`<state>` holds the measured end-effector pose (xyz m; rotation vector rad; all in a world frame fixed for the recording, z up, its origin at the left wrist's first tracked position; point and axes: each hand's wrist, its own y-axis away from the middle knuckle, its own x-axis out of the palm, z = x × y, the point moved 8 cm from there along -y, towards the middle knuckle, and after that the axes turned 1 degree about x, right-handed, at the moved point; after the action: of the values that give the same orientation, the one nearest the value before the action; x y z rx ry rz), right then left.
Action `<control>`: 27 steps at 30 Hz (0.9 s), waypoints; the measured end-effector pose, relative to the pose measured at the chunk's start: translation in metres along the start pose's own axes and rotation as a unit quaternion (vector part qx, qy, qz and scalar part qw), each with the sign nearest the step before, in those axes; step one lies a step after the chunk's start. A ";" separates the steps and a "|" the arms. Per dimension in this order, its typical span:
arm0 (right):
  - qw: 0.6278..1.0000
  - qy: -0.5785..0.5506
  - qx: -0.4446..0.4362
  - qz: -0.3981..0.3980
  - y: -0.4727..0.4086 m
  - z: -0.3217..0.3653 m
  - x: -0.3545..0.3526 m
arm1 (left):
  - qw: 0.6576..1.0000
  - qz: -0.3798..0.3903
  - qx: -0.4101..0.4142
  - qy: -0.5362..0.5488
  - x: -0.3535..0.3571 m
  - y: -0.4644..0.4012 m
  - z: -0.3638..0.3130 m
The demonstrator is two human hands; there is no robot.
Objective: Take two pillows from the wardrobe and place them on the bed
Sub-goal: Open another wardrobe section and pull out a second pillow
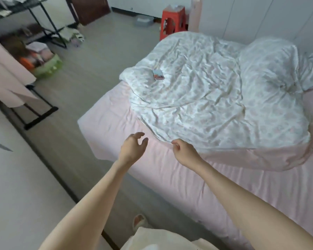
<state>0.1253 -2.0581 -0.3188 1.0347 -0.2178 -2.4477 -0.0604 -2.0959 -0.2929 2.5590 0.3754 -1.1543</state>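
The pink-sheeted bed [170, 177] carried a crumpled white floral duvet [206, 98]. Left hand [132, 150] hovered empty, fingers spread; right hand [183, 152] pinched the duvet's edge.

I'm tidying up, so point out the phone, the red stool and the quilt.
phone [158, 75], head view, middle of its case.
red stool [173, 22], head view, its front side.
quilt [202, 91], head view, its crumpled middle.

Floor [101, 51]: grey wood-look planks.
Red plastic stool [173, 22]: on floor beside white wall [242, 13].
Black metal rack [43, 24]: well left of stool.
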 end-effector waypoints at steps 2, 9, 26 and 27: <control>1.000 0.010 -0.011 0.006 -0.037 0.050 0.032 | 1.000 -0.011 -0.013 0.000 -0.040 -0.030 0.039; 0.998 0.049 -0.022 0.031 -0.130 0.180 0.116 | 0.999 -0.020 -0.039 0.007 -0.143 -0.111 0.131; 0.981 0.129 -0.107 0.100 -0.423 0.467 0.269 | 0.987 -0.103 -0.126 -0.008 -0.391 -0.346 0.324; 0.979 0.133 -0.117 0.104 -0.439 0.487 0.279 | 0.985 -0.111 -0.132 -0.008 -0.408 -0.357 0.335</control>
<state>-0.5474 -1.8245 -0.2935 1.1539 0.0486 -2.0650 -0.6774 -1.9406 -0.2546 2.3193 0.7724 -1.1133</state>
